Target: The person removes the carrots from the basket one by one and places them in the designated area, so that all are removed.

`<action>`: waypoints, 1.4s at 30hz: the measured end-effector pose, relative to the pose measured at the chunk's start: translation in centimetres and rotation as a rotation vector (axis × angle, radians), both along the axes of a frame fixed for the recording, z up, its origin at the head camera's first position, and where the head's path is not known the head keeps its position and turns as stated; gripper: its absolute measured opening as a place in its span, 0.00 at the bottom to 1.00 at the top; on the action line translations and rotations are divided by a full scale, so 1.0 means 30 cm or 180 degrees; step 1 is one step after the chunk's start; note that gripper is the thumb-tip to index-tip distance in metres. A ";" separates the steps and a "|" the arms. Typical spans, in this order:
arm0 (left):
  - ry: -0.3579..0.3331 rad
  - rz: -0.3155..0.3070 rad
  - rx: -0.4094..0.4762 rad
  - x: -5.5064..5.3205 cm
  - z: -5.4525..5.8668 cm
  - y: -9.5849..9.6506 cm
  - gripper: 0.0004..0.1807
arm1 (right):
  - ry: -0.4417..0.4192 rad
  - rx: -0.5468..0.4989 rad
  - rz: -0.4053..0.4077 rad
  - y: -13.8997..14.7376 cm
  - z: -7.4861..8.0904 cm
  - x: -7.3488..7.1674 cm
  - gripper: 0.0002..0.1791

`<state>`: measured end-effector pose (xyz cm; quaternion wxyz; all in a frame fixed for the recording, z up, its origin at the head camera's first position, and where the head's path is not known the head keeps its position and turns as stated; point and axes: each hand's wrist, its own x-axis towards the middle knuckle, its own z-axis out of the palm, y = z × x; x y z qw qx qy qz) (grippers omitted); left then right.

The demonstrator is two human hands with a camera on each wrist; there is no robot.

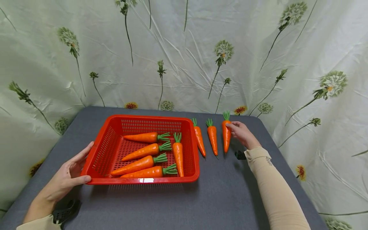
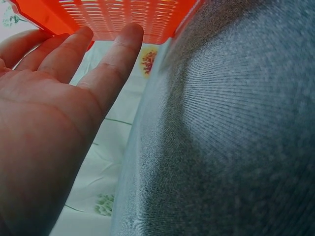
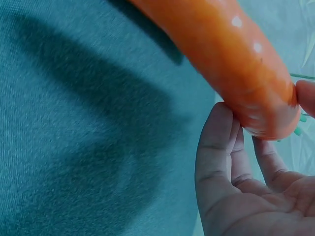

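Note:
A red perforated plastic basket (image 1: pixel 146 181) holds several orange carrots with green tops; one carrot (image 1: pixel 178 156) lies lengthwise at its right side, the others roughly crosswise. My left hand (image 1: pixel 69 171) is at the basket's left front corner. Its thumb rests on the rim, and its fairly straight fingers (image 2: pixel 112 69) touch the outer wall. Right of the basket, my right hand (image 1: pixel 241 132) pinches a carrot (image 1: pixel 226 134) near its top between thumb and fingertips. The right wrist view shows this carrot (image 3: pixel 236 64) close up, its tip out of frame. Whether it touches the table I cannot tell.
Two more carrots lie between the basket and the right hand: one carrot (image 1: pixel 212 137) in the middle, another carrot (image 1: pixel 199 140) beside the basket's rim. Everything stands on a grey cloth-covered table (image 1: pixel 218 198). A floral curtain (image 1: pixel 184 54) hangs behind the table.

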<state>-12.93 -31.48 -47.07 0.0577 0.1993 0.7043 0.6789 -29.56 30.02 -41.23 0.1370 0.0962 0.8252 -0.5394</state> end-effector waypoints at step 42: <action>0.0011 -0.0070 0.0050 -0.005 -0.008 -0.005 0.54 | -0.0096 0.0724 -0.0121 -0.014 -0.100 -0.027 0.34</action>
